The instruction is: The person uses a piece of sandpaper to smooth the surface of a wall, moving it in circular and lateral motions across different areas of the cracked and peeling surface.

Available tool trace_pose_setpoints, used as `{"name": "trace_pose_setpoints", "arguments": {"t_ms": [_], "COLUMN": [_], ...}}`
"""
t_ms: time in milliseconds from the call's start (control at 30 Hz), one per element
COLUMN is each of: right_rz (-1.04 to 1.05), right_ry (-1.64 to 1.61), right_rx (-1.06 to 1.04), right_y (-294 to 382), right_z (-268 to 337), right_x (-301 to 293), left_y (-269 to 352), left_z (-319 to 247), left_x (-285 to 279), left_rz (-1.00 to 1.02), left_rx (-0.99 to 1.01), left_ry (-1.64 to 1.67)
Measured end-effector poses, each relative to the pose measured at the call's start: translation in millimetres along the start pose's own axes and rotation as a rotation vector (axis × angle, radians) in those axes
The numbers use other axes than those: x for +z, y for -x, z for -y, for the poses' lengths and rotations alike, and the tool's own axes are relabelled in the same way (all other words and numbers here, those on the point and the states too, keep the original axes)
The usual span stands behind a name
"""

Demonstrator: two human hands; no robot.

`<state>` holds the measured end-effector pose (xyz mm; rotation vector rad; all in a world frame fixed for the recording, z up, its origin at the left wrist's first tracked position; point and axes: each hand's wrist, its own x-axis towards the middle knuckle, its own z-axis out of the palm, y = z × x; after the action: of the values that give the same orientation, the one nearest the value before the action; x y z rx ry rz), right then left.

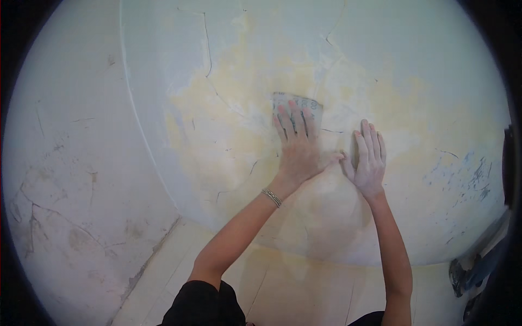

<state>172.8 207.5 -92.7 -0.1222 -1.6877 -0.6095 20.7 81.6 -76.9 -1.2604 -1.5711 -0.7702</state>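
My left hand (299, 146) lies flat with its fingers spread over a sheet of grey sandpaper (297, 98), pressing it against the cracked, patched wall (244, 81). Printing shows on the back of the sheet. To its right, my right hand (369, 163) rests on the wall with nothing visible in it; its palm side is hidden. The tips of my two thumbs meet or nearly meet. Pale dust coats my right hand. Yellowish and whitish patches and several thin dark cracks surround both hands.
A corner edge (140, 134) divides this wall from a scuffed wall (69, 163) at the left. Below lies a pale tiled floor (285, 293). Another person's shoe (456, 277) and trouser leg (487, 265) show at the lower right. A dark object (509, 167) stands at the right rim.
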Motion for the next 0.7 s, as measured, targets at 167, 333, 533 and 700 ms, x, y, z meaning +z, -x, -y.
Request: {"name": "trace_pose_setpoints", "arguments": {"t_ms": [167,333,533,700], "right_rz": [-0.005,0.0,-0.001,0.002], "right_ry": [0.038,0.029,0.024,0.007], "right_rx": [0.004,-0.001,0.0,0.009], "right_y": [-2,-2,1,-1], "right_z": [3,3,1,1], "right_x": [-1,1,0,2], "left_y": [-42,-17,4,-41], "left_z": [68,55,9,55], "left_x": [-27,-13,-2,-19], "left_rz": [-0.087,-0.245,-0.07,-0.155], "left_rx": [-0.152,-0.192,0.084,-0.134], "left_ry": [-0.062,-0.07,0.033,-0.059]}}
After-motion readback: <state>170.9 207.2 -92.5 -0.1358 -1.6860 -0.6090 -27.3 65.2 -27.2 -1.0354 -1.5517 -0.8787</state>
